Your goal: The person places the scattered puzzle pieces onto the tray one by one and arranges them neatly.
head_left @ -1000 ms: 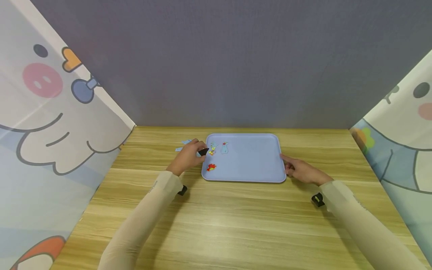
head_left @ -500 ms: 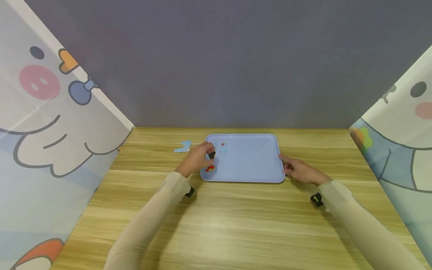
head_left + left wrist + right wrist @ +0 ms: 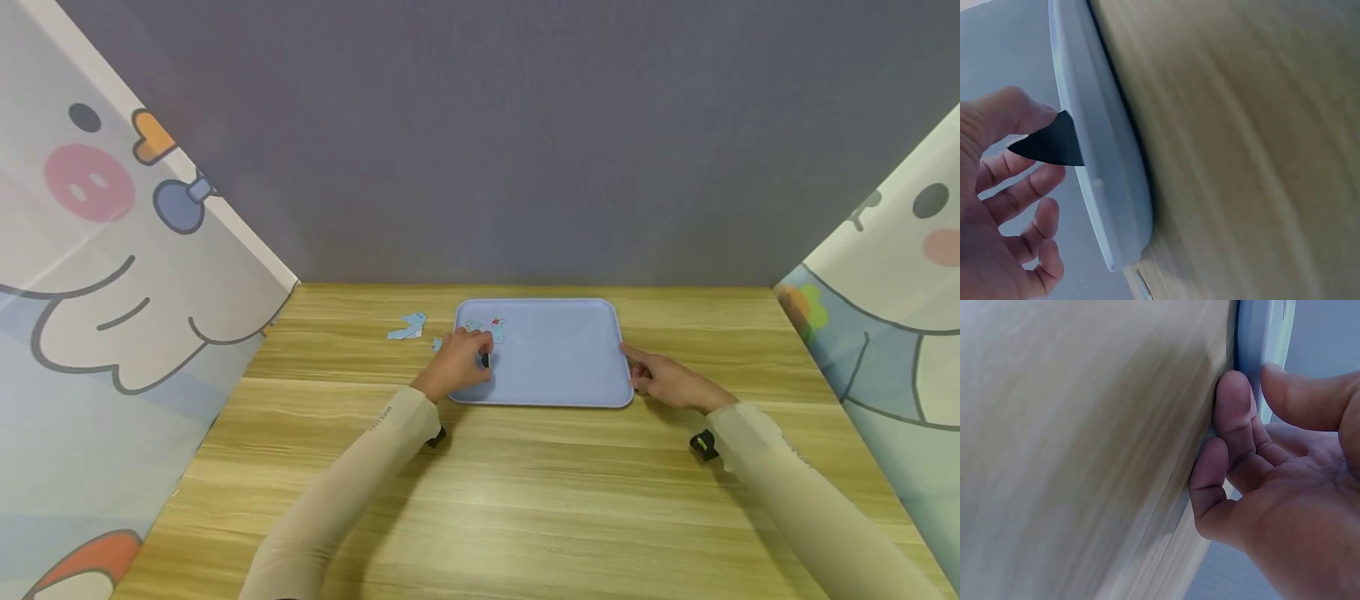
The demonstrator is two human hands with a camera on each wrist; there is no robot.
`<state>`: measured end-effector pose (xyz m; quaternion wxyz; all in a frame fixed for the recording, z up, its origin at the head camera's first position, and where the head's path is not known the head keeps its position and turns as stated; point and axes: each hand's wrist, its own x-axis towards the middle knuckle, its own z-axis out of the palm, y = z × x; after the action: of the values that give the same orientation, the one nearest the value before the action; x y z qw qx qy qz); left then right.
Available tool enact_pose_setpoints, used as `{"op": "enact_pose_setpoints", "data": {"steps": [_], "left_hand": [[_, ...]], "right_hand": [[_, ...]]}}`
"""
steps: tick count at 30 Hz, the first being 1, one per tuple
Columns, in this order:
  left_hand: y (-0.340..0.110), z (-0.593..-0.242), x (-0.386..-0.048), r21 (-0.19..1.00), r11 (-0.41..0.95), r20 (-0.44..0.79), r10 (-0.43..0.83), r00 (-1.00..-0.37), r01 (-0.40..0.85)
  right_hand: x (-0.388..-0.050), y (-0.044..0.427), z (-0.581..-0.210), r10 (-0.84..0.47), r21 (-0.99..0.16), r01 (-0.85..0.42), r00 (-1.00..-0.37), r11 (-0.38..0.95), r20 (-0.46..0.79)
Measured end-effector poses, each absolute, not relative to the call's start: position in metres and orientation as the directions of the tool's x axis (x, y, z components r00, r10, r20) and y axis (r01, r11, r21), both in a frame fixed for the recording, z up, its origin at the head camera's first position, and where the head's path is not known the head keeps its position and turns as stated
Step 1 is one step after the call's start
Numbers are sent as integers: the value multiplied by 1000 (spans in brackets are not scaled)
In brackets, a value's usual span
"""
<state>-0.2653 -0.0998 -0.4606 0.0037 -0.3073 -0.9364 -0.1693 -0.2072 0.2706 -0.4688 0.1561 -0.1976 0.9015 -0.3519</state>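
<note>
My left hand [image 3: 459, 363] is over the left part of the light blue tray [image 3: 562, 358], pinching a thin dark piece [image 3: 486, 360] between thumb and fingers. In the left wrist view this piece [image 3: 1052, 142] looks pointed at one end and stands beside the tray rim [image 3: 1094, 162]; whether it touches the tray is unclear. A pale blue cutout with a red spot [image 3: 498, 332] lies just beyond the hand, another cutout [image 3: 472, 325] partly behind it. My right hand [image 3: 670, 380] holds the tray's right edge, thumb and fingers at the rim [image 3: 1260, 344].
Light blue cutouts [image 3: 407, 327] lie on the wooden table [image 3: 525, 500] left of the tray, with a small one [image 3: 437, 342] near its left edge. A grey panel [image 3: 480, 150] rises behind the table, and patterned cloths stand at both sides.
My left hand has moved right and nearer to me over the tray, still pinching the dark piece. It now covers the red cutout. The right hand has stayed at the tray's edge.
</note>
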Motion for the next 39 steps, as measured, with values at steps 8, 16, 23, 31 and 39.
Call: {"op": "enact_pose_setpoints", "data": {"steps": [8,16,23,31,39], "left_hand": [[-98,-457,-261,348,775,88,534,-841,528],[-97,-455,-258,340,788,49,530,-846,513],[-95,-455,-256,276,830,-25,511,-859,485],[-93,-457,-255,283,853,-65,474,-878,439],[-107,-448,-262,317,829,38,474,-880,460]], "right_hand": [[-207,270,-468,-467,-700,-241,-872,672,-149],[-206,270,-468,-463,-696,-239,-874,677,-150],[-206,270,-467,-469,-697,-245,-871,674,-148],[-206,270,-469,-469,-689,-254,-872,679,-141],[-208,271,-472,-469,-692,-259,-873,674,-131]]}}
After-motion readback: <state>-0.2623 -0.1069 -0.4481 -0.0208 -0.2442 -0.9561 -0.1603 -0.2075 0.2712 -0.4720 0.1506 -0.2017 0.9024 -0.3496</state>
